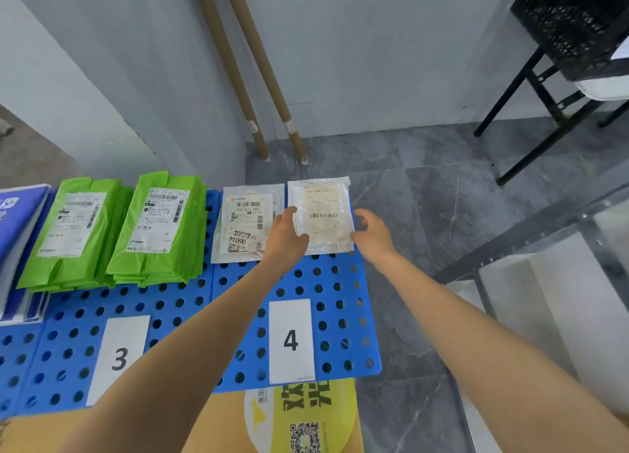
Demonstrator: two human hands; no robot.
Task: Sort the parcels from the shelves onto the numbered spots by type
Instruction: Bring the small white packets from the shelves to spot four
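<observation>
A white parcel (321,214) with a pale label lies flat at the far end of the blue perforated board (306,282), beyond the paper label "4" (291,340). My left hand (286,238) rests on its left edge, thumb stretched along the side. My right hand (372,234) is at its right edge; the thumb touches the lower right corner and the fingers are loosely curled. A second white parcel (243,224) lies just to the left on the same spot. Behind label "3" (119,357) stand two stacks of green parcels (160,224) (75,227).
Blue parcels (17,221) are stacked at the far left. A cardboard box (218,425) sits under the board's near edge. Two cardboard tubes (238,67) lean on the wall. A black crate on a stand (571,20) and a metal shelf frame (510,248) are to the right.
</observation>
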